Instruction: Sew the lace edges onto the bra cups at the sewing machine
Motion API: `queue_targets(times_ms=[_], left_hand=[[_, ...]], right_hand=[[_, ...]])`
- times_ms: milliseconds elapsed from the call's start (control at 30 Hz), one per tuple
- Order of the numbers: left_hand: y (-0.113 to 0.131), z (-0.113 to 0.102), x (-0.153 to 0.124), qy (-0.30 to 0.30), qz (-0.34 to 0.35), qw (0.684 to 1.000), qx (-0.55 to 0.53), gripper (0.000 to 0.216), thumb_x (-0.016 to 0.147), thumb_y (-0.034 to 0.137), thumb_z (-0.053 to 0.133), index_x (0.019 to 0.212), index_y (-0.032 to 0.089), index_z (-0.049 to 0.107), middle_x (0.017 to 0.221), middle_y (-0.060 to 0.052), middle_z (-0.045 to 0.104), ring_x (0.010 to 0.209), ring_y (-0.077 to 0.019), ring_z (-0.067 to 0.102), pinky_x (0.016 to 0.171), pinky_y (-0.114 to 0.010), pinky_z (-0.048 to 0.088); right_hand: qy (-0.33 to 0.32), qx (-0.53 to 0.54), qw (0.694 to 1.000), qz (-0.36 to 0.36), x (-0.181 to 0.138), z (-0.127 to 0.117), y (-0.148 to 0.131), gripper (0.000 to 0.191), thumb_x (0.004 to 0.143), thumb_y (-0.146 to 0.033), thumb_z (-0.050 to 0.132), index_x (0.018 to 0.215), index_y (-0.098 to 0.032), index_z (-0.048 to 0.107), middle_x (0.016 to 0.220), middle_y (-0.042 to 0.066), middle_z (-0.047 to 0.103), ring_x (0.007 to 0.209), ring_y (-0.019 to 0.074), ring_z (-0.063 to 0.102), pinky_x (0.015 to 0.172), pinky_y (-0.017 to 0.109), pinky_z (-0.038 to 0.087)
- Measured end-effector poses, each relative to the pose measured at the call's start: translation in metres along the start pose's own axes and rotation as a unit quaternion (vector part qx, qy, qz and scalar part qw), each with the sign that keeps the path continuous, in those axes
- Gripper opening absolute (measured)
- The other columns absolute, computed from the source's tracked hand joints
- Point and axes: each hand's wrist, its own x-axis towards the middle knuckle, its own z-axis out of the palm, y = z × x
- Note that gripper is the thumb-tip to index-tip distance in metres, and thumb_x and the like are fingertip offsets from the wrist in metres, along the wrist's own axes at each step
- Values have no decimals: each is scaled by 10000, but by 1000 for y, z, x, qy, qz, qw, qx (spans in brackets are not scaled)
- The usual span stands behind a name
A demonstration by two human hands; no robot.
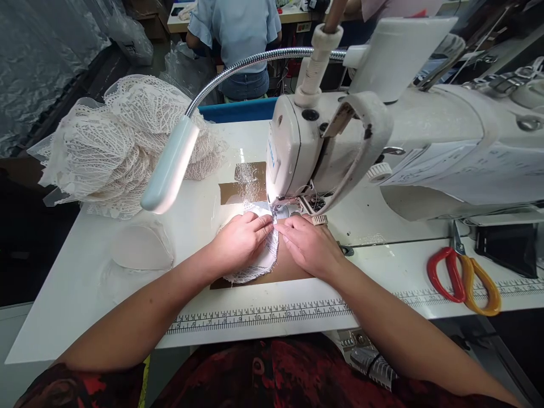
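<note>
Left hand (242, 241): our fingers lie together on white lace fabric (261, 266).
Right hand (312, 246): fingertips at its right edge; pinching, we cannot tell.
Scissors (467, 276): near right.

Bright, whitish light covers the tabletop (80, 294), strongest beside the needle end of the sewing machine (293, 141), where the white cloth (267, 258) and the nearby fingers (260, 222) look pale. The lamp (170, 164) glows along its lower right side. Broken glare speckles the brown tape (250, 173). Deep shadow fills the far left and the space below the tabletop. The working area is fairly sharp, the background softer; the wide view stretches the forearms (140, 317) toward the lower corners.
</note>
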Motion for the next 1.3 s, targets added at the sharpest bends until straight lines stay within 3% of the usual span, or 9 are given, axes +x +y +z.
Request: queue_targets(times_ms=[267, 500, 1033, 1300], left_hand=[[-7, -3, 3, -6, 11, 1000, 9, 360, 952, 207, 411, 1215, 68, 614, 1264, -154, 604, 858, -246, 560, 725, -404, 498], [-11, -2, 3, 6, 27, 1000, -2, 342, 940, 161, 426, 1216, 86, 614, 1259, -140, 611, 975, -260, 550, 799, -409, 503], [-11, -2, 5, 31, 30, 998, -54, 313, 925, 168, 453, 1161, 78, 638, 1188, -156, 643, 973, -254, 568, 820, -419, 516], [-15, -2, 5, 31, 26, 997, -71, 311, 944, 203, 442, 1167, 95, 630, 1183, -144, 649, 1015, -253, 576, 875, -431, 507]], right_hand=[[-19, -17, 999, 25, 4, 0, -1, 291, 842, -98, 450, 1035, -192, 646, 851, 39, 590, 785, 189, 477, 627, 298, 257], [-8, -34, 999, 30, 5, 2, -4, 312, 848, -95, 433, 1064, -186, 639, 900, 53, 615, 833, 208, 503, 655, 309, 278], [15, -37, 999, 11, 2, 4, -2, 316, 892, -131, 424, 1115, -170, 645, 933, 62, 637, 857, 211, 518, 685, 311, 316], [29, -10, 1000, -6, -3, 6, 3, 275, 907, -165, 429, 1044, -180, 667, 890, 59, 640, 793, 198, 503, 671, 305, 311]])
